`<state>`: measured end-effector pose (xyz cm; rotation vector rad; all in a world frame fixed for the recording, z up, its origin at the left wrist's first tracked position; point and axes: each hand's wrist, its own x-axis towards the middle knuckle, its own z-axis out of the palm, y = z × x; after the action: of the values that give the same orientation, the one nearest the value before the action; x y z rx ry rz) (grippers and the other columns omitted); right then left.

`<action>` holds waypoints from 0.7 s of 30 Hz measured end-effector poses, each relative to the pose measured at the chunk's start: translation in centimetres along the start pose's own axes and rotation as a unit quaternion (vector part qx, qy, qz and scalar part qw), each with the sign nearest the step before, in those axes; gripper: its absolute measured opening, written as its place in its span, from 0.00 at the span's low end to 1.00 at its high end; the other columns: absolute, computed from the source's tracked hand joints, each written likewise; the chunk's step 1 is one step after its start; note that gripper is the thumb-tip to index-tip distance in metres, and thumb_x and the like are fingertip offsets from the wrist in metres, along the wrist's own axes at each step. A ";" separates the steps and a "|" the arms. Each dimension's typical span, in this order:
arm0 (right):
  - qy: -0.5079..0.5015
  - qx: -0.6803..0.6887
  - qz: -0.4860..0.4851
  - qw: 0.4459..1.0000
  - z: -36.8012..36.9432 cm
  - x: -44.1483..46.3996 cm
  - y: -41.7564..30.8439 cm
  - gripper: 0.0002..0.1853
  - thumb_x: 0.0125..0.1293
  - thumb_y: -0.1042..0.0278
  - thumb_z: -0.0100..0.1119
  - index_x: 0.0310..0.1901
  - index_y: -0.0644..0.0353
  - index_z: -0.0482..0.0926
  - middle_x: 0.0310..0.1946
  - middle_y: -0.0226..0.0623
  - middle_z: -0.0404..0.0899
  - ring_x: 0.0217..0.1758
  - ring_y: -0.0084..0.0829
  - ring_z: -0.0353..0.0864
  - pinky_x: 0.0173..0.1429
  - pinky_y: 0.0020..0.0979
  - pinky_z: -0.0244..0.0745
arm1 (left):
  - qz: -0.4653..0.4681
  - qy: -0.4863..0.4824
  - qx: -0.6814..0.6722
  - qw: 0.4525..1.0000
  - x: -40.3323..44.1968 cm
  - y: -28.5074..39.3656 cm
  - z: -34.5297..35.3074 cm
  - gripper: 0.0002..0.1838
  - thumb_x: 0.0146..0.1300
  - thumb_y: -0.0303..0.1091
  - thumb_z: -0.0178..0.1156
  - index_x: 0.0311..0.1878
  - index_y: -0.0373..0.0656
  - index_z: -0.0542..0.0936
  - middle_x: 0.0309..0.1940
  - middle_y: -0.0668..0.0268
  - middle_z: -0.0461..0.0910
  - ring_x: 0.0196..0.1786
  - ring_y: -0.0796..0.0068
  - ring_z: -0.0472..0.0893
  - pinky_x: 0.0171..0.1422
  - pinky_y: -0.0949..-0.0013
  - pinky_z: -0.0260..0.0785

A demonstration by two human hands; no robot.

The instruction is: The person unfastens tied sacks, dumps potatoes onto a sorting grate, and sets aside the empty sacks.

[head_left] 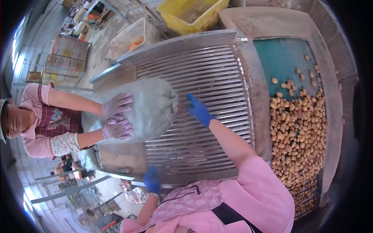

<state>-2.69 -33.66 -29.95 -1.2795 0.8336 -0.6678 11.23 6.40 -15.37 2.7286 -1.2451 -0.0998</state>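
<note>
A bulging pale grey-green sack [149, 110] lies on its side across the metal roller rack [221, 77]. Its gathered end points toward my right hand [200, 112], which wears a blue glove. That hand is open over the rollers, just short of the sack's end, and holds nothing. My left hand [152, 179], also in a blue glove, is low beside the rack's near edge. Motion blurs its fingers, so I cannot tell their shape. Across from me, a co-worker in purple-grey gloves presses both hands [117, 116] on the sack.
Many small potatoes [297, 132] lie on a green belt [272, 58] at the right, inside a worn surround. A yellow crate [192, 17] and a white crate [130, 37] stand beyond the rack. Stacked boxes [68, 50] are farther back.
</note>
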 end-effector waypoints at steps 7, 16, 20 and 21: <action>-0.037 0.027 0.032 0.998 4.1 4.0 0.3 0.30 0.66 0.67 0.64 0.69 0.58 0.69 0.54 0.42 0.83 0.54 0.34 0.84 0.59 0.34 0.79 | -0.123 -0.051 0.082 0.988 0.9 -0.3 0.9 0.14 0.69 0.40 0.54 0.50 0.45 0.83 0.42 0.54 0.85 0.43 0.51 0.84 0.48 0.53 0.75; -0.100 -0.130 -0.091 0.982 0.5 6.0 -3.6 0.12 0.68 0.60 0.59 0.45 0.60 0.81 0.38 0.50 0.82 0.43 0.51 0.83 0.48 0.45 0.77 | -0.208 -0.042 0.037 0.977 0.5 -1.2 1.9 0.18 0.62 0.43 0.64 0.51 0.43 0.86 0.41 0.59 0.88 0.43 0.68 0.85 0.51 0.66 0.75; -0.188 -0.226 -0.159 0.942 -1.7 7.5 -4.5 0.10 0.69 0.60 0.55 0.41 0.55 0.82 0.37 0.46 0.84 0.41 0.47 0.84 0.46 0.45 0.79 | -0.208 -0.047 0.049 0.976 0.7 -0.6 2.2 0.18 0.62 0.43 0.64 0.51 0.44 0.86 0.42 0.59 0.88 0.44 0.68 0.85 0.52 0.65 0.75; -0.207 -0.202 -0.140 0.947 -2.4 7.5 -4.1 0.10 0.69 0.59 0.55 0.40 0.55 0.83 0.36 0.46 0.84 0.41 0.47 0.84 0.46 0.46 0.79 | -0.232 -0.057 0.062 0.969 0.9 -0.4 2.2 0.18 0.62 0.43 0.64 0.51 0.44 0.86 0.42 0.60 0.88 0.44 0.68 0.85 0.52 0.65 0.75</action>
<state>-0.43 -41.86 -27.27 -1.8576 0.4525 -0.4294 11.80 5.75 -17.61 3.1099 -0.6268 -0.2377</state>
